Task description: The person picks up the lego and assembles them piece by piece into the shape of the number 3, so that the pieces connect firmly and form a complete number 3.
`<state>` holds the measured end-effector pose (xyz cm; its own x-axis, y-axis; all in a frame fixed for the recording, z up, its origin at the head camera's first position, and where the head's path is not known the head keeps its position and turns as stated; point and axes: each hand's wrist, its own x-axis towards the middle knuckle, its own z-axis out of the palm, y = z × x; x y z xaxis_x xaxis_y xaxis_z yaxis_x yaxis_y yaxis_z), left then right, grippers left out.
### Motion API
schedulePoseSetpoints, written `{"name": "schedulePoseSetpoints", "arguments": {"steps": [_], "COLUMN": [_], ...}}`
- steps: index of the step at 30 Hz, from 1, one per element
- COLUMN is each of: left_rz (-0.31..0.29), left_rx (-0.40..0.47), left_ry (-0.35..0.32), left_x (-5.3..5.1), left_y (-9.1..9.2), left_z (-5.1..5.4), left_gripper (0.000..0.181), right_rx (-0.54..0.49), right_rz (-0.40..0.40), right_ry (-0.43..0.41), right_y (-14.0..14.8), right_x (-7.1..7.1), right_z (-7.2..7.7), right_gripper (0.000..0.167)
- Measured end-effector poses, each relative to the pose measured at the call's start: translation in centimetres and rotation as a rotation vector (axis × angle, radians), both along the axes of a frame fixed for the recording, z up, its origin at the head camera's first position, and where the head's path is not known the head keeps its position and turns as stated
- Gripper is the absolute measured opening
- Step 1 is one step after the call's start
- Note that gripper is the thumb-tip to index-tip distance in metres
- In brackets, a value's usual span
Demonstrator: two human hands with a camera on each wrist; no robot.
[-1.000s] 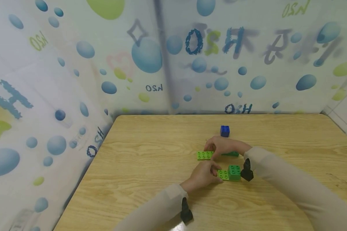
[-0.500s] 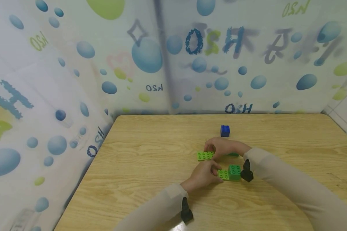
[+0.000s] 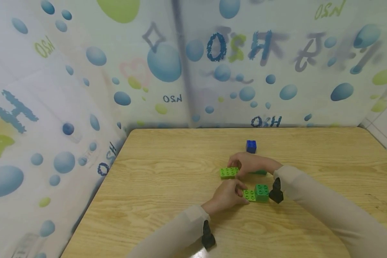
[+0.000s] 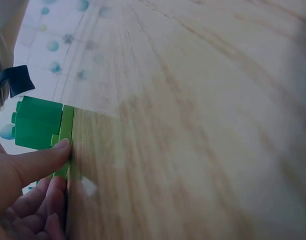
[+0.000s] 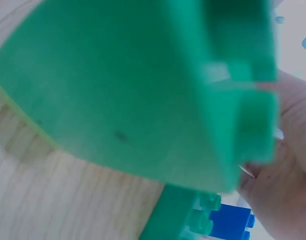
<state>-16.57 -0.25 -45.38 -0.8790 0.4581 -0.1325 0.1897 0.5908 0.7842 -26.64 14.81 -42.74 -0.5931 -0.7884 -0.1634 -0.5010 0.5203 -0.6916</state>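
1. Two bare hands are working over a wooden table (image 3: 174, 154), the right hand (image 3: 249, 163) sitting closer to the far edge and the left hand (image 3: 225, 195) sitting closer to the person.
2. The right hand is pinching the right end of a lime block (image 3: 229, 173), thumb and fingers closing in on it; the rest of the block is sticking out toward the table's left edge. Whether its underside is touching the table, I cannot tell.
3. The left hand is holding the left end of a thin lime plate (image 3: 249, 195), its thumb and fingers almost together with only the plate between them, as the left wrist view is showing.
4. A green brick (image 3: 262, 192) is standing upright on the plate's right part, leaving studs bare between it and the left fingertips.
5. The key relation: the lime block is lying beyond the plate, toward the far edge and somewhat to the left of those bare studs. Both long axes are running roughly parallel to the far edge. The right hand, already touching the block, is the nearer one.
6. Another green piece (image 3: 261, 172) is lying partly hidden behind the right hand; a blue brick (image 3: 251, 146) is resting nearest the far edge.
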Motion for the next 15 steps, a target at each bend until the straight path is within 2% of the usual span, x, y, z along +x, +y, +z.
{"name": "schedulePoseSetpoints", "arguments": {"steps": [9,15], "left_rz": [-0.006,-0.007], "left_rx": [-0.008,-0.013], "left_ry": [0.016,0.016], "left_x": [0.0,0.0], "left_y": [0.0,0.0], "left_z": [0.1,0.1], "left_gripper": [0.034,0.034], "right_rx": [-0.03,-0.072], "right_rz": [-0.023,-0.045], "right_ry": [0.054,0.036], "right_y": [0.7,1.5], "right_x": [0.0,0.2], "right_z": [1.3,2.1], "right_gripper": [0.039,0.038]}}
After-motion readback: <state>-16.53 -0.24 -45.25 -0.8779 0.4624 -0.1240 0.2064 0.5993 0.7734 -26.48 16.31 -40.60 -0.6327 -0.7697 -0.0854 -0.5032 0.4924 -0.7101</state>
